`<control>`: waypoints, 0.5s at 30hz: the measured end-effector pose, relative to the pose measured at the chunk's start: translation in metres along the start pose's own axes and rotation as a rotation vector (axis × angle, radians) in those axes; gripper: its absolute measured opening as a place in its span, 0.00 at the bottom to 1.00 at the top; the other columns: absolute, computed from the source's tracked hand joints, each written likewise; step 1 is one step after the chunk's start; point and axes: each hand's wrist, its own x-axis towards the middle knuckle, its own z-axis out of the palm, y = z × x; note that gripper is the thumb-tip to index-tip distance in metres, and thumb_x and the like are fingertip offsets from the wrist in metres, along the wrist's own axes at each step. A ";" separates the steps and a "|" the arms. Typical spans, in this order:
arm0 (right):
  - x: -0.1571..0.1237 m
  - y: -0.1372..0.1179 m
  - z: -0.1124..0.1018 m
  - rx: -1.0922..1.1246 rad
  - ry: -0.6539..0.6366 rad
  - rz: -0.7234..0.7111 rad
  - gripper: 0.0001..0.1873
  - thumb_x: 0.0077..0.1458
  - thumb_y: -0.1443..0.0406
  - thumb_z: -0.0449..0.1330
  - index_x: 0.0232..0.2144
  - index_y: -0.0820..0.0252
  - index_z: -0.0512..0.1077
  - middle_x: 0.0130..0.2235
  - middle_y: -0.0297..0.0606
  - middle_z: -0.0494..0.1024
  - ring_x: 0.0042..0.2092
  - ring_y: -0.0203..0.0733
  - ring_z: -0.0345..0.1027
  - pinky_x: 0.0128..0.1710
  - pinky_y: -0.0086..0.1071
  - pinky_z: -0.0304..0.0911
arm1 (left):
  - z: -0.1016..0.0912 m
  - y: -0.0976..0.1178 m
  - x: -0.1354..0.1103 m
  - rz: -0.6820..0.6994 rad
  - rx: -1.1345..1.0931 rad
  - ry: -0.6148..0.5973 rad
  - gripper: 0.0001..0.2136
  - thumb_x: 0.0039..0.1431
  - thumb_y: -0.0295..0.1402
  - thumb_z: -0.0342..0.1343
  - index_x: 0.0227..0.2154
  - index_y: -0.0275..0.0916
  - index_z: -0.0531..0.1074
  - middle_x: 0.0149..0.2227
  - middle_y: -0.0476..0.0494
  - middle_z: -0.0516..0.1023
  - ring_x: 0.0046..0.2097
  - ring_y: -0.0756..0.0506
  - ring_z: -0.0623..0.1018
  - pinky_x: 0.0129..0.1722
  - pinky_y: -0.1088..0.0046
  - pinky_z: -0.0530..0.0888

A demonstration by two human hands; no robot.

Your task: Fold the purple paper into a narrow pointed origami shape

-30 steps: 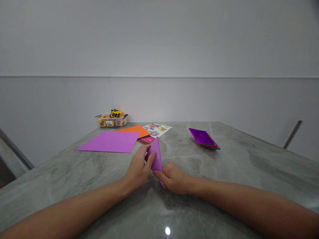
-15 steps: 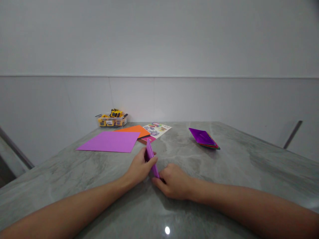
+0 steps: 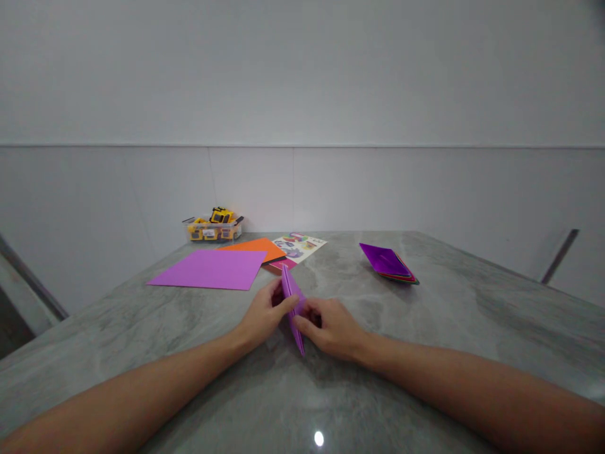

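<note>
A folded purple paper (image 3: 299, 339) stands on edge above the table in front of me, its layered edge facing up. My left hand (image 3: 268, 311) grips its left side, thumb over the top edge. From the right, my right hand (image 3: 329, 325) pinches the same paper lower down, between thumb and curled fingers. Its near corner points down toward me. Beyond my left hand a flat purple sheet (image 3: 210, 269) lies on the table.
An orange sheet (image 3: 258, 248) and a printed leaflet (image 3: 302, 246) lie farther back. At the back left stands a clear plastic box (image 3: 215, 231) with yellow toy vehicles. On the right sits a stack of coloured folded papers (image 3: 387, 261). The grey marbled table (image 3: 449, 302) meets a white wall.
My right hand has shifted up and away along the folded paper, from its near corner to its side. The near corner now shows. My left hand keeps its hold.
</note>
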 end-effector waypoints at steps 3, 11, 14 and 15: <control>0.002 0.003 0.000 0.120 0.099 0.032 0.13 0.54 0.62 0.59 0.41 0.62 0.68 0.28 0.33 0.74 0.26 0.33 0.65 0.26 0.27 0.58 | 0.000 -0.003 -0.001 -0.033 -0.085 -0.041 0.23 0.54 0.37 0.58 0.51 0.33 0.62 0.41 0.39 0.77 0.45 0.41 0.76 0.47 0.63 0.71; 0.000 0.001 -0.003 0.185 0.074 -0.111 0.18 0.54 0.66 0.58 0.49 0.60 0.67 0.35 0.36 0.78 0.29 0.34 0.69 0.30 0.28 0.63 | -0.002 -0.007 -0.002 -0.046 -0.127 -0.112 0.28 0.54 0.37 0.59 0.56 0.34 0.60 0.53 0.33 0.72 0.53 0.38 0.73 0.52 0.60 0.68; 0.000 0.001 -0.003 0.189 0.076 -0.118 0.18 0.54 0.67 0.58 0.49 0.60 0.66 0.36 0.37 0.78 0.30 0.35 0.70 0.32 0.29 0.63 | -0.004 -0.007 -0.002 -0.054 -0.149 -0.132 0.28 0.52 0.35 0.60 0.56 0.34 0.61 0.53 0.34 0.72 0.53 0.37 0.73 0.51 0.60 0.69; 0.000 0.001 -0.003 0.190 0.073 -0.117 0.18 0.54 0.67 0.57 0.49 0.60 0.66 0.36 0.37 0.78 0.31 0.35 0.70 0.33 0.30 0.64 | -0.004 -0.007 -0.001 -0.059 -0.149 -0.131 0.28 0.51 0.34 0.61 0.56 0.34 0.62 0.52 0.34 0.73 0.52 0.37 0.74 0.51 0.60 0.69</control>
